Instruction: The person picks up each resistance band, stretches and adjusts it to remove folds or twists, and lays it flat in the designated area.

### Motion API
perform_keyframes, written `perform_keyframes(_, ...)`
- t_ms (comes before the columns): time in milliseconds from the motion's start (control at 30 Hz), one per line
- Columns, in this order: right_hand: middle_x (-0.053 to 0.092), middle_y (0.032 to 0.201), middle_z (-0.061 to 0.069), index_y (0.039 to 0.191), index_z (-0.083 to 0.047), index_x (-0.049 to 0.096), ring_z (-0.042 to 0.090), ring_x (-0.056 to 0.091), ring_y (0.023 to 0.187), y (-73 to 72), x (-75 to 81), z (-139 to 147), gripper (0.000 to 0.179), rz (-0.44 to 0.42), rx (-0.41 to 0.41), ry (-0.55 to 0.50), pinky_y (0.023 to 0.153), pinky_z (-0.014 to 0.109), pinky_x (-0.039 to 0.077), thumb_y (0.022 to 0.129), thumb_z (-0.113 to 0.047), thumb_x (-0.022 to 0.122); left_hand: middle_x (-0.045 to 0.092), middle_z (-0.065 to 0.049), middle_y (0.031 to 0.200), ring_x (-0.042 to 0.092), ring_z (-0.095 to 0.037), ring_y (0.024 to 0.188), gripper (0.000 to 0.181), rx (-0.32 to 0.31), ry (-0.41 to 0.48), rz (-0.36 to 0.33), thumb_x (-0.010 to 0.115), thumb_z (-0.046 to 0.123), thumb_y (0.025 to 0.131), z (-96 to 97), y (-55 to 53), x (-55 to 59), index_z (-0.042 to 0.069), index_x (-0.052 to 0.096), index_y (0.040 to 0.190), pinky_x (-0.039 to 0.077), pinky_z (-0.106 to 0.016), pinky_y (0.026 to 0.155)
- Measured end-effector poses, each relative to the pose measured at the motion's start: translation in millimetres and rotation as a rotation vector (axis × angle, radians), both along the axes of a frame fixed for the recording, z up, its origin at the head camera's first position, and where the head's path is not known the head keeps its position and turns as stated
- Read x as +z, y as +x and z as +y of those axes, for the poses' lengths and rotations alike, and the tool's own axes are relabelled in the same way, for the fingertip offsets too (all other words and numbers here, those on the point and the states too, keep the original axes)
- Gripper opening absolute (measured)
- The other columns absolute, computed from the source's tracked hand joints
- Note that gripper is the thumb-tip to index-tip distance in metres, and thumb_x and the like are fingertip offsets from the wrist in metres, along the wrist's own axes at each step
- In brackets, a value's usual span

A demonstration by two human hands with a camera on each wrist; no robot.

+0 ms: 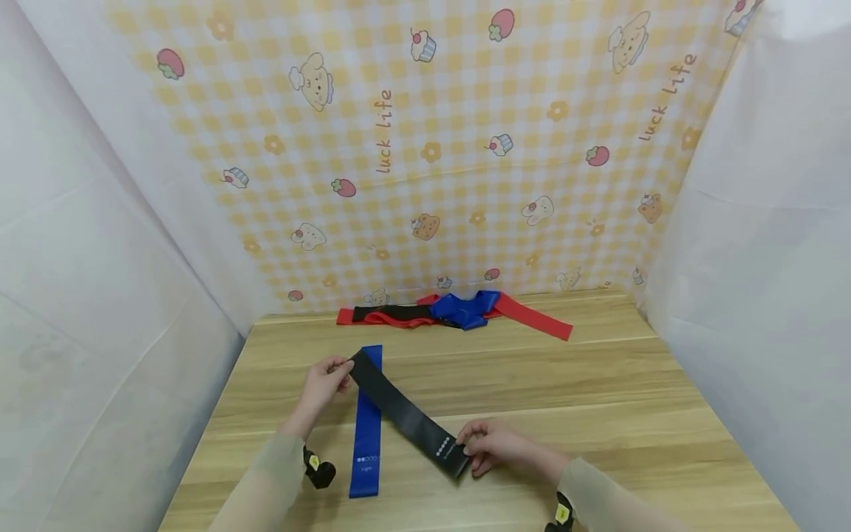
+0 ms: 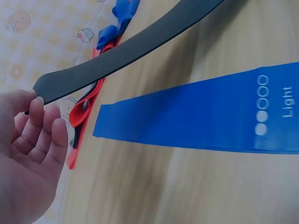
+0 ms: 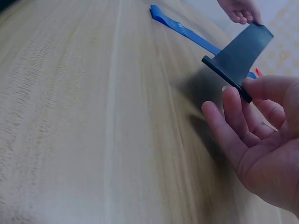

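A black resistance band with white dots and print at one end stretches diagonally between my hands, raised off the table. My left hand pinches its far end between thumb and fingertip; the left wrist view shows the other fingers loosely bent. My right hand pinches the near, printed end by its edge, as the right wrist view confirms. Beneath the black band a blue resistance band, marked "Light", lies flat on the wood. The black band hides part of it in the head view.
At the back of the wooden table lies a pile of bands: red, black and a crumpled blue one. A yellow checked cloth hangs behind. White sheets close off both sides.
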State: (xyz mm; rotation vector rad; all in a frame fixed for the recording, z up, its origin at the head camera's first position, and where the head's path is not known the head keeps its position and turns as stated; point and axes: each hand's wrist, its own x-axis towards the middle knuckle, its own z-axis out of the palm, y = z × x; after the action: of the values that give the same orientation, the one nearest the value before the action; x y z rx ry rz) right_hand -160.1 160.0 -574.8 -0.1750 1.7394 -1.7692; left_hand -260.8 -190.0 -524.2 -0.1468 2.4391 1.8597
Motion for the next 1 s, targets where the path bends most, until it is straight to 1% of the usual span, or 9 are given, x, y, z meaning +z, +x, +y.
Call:
perform_keyframes(100, 0.061, 0.072, 0.009, 0.105, 0.007, 0.061, 0.014, 0.060, 0.058, 4.0, 0.3, -2.4, 0.024, -0.001, 0.012, -0.008, 0.060, 0.037, 0.058, 0.081, 0.001, 0.061, 0.059, -0.009, 0.071, 0.057, -0.016, 0.062, 0.023, -0.007, -0.009, 0.021, 0.062, 0.015, 0.096, 3.7, -4.6, 5.9, -0.007, 0.061, 0.104, 0.052, -0.027, 0.059)
perform_keyframes(200, 0.061, 0.070, 0.007, 0.103, 0.006, 0.062, 0.014, 0.060, 0.057, 6.9, 0.9, -5.3, 0.023, -0.001, 0.022, -0.011, 0.059, 0.036, 0.058, 0.081, 0.001, 0.062, 0.059, -0.009, 0.070, 0.057, -0.017, 0.061, 0.025, -0.021, -0.019, 0.031, 0.062, 0.016, 0.096, 6.9, -9.9, 9.9, -0.007, 0.061, 0.105, 0.053, -0.030, 0.060)
perform_keyframes(333, 0.060, 0.067, 0.007, 0.101, 0.004, 0.063, 0.014, 0.061, 0.056, 10.0, 0.6, -9.5, 0.021, 0.000, 0.035, -0.005, 0.058, 0.036, 0.058, 0.081, 0.000, 0.063, 0.059, -0.008, 0.070, 0.056, -0.015, 0.060, 0.026, -0.030, -0.002, 0.015, 0.062, 0.016, 0.096, 11.6, -16.2, 12.0, -0.006, 0.061, 0.108, 0.055, -0.035, 0.062)
perform_keyframes(467, 0.059, 0.065, 0.007, 0.099, 0.003, 0.064, 0.015, 0.060, 0.054, 12.8, -1.0, -12.8, 0.018, -0.003, 0.038, 0.003, 0.057, 0.036, 0.057, 0.080, 0.000, 0.064, 0.062, -0.015, 0.074, 0.056, -0.015, 0.058, 0.027, -0.035, 0.016, -0.004, 0.063, 0.015, 0.096, 16.9, -20.5, 12.0, -0.007, 0.059, 0.111, 0.055, -0.037, 0.062)
perform_keyframes(533, 0.059, 0.064, 0.007, 0.098, 0.004, 0.064, 0.015, 0.060, 0.054, 14.0, -2.0, -14.3, 0.018, -0.002, 0.040, 0.006, 0.056, 0.036, 0.057, 0.081, 0.000, 0.064, 0.063, -0.016, 0.074, 0.056, -0.014, 0.056, 0.028, -0.037, 0.019, -0.007, 0.063, 0.015, 0.095, 19.4, -21.1, 12.3, -0.008, 0.059, 0.112, 0.056, -0.036, 0.061)
perform_keyframes(633, 0.059, 0.066, 0.006, 0.097, 0.004, 0.064, 0.014, 0.060, 0.053, 15.5, -3.4, -16.9, 0.018, 0.000, 0.046, 0.006, 0.055, 0.035, 0.057, 0.080, 0.000, 0.064, 0.064, -0.013, 0.072, 0.058, -0.016, 0.057, 0.027, -0.040, 0.021, -0.007, 0.063, 0.014, 0.095, 23.1, -21.9, 13.4, -0.007, 0.061, 0.111, 0.056, -0.036, 0.061)
perform_keyframes(767, 0.060, 0.065, 0.005, 0.096, 0.004, 0.064, 0.013, 0.059, 0.052, 16.6, -5.3, -21.1, 0.017, -0.007, 0.049, 0.008, 0.054, 0.034, 0.057, 0.080, 0.000, 0.066, 0.064, -0.009, 0.071, 0.063, -0.021, 0.061, 0.026, -0.046, 0.018, -0.002, 0.063, 0.013, 0.095, 28.2, -23.3, 16.7, -0.007, 0.062, 0.110, 0.056, -0.034, 0.060)
perform_keyframes(867, 0.060, 0.063, 0.004, 0.095, 0.002, 0.065, 0.012, 0.059, 0.050, 16.8, -5.7, -25.4, 0.016, -0.013, 0.046, 0.014, 0.054, 0.035, 0.057, 0.080, -0.001, 0.067, 0.064, -0.007, 0.071, 0.065, -0.020, 0.061, 0.026, -0.052, 0.013, -0.001, 0.063, 0.014, 0.095, 31.0, -25.4, 19.4, -0.007, 0.061, 0.111, 0.056, -0.031, 0.058)
perform_keyframes(1000, 0.059, 0.061, 0.004, 0.094, 0.002, 0.066, 0.012, 0.058, 0.050, 16.9, -4.0, -31.2, 0.015, -0.013, 0.048, 0.025, 0.053, 0.034, 0.056, 0.079, -0.002, 0.067, 0.065, -0.008, 0.073, 0.065, -0.017, 0.062, 0.028, -0.064, 0.001, 0.010, 0.062, 0.015, 0.096, 34.6, -29.3, 23.1, -0.007, 0.060, 0.113, 0.056, -0.030, 0.059)
